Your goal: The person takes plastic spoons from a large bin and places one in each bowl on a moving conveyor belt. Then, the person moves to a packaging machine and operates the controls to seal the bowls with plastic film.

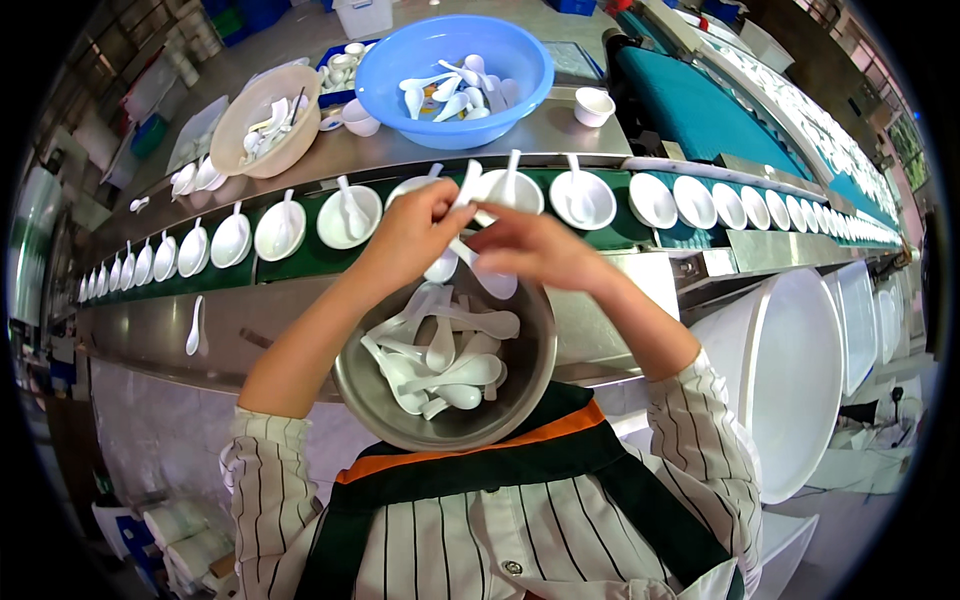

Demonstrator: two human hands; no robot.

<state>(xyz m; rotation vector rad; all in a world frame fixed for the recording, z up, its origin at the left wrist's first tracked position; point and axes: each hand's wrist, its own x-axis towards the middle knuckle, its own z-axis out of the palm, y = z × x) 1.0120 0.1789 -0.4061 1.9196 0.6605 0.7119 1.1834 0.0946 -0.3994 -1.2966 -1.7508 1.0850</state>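
My left hand [415, 232] is closed, thumb and fingers pinched on white soup spoons [494, 281] above a steel basin. A spoon end [468, 184] pokes up past its fingertips. My right hand [535, 248] is beside it, fingers bent over the same spoons; motion blur hides whether it grips one. Below both hands, the steel basin [543, 365] holds a loose heap of white spoons [452, 375]. Just beyond, white bowls stand in a row on a green conveyor belt [383, 187]. One such bowl [349, 217], left of my hands, has a spoon lying in it.
Behind the belt are a blue basin [370, 75] with spoons, a beige basin [225, 125] and a small white cup [593, 106]. A lone spoon [194, 325] lies on the steel ledge at left. Large white tubs [795, 385] stand at right.
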